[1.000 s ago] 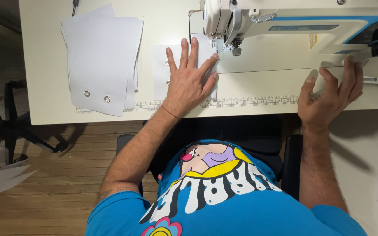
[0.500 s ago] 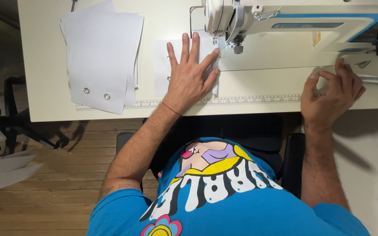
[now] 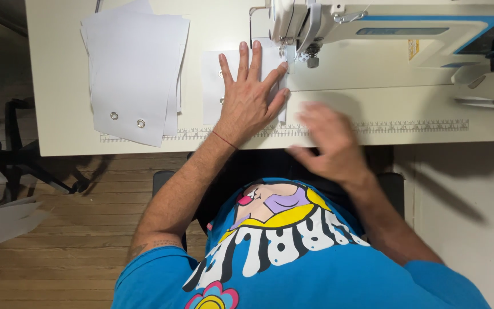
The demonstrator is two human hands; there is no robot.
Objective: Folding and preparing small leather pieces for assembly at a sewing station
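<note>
A person sits at a white bench with a sewing machine.

The left hand (image 3: 251,97) lies flat, fingers spread, pressing a small white cloth piece (image 3: 215,86) near the front edge of the bench, its fingertips just beside the needle of the sewing machine (image 3: 373,28). The right hand (image 3: 330,143) is blurred over the front edge, fingers loosely open, holding nothing. A stack of white sheets (image 3: 135,63) with two metal eyelets lies toward the left edge. Scissors (image 3: 481,103) rest near the right edge.

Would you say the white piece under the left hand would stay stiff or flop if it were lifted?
Probably floppy: the white piece lies thin and perfectly flat under the left hand. Likely light, and it may slide easily on the smooth table.
</note>
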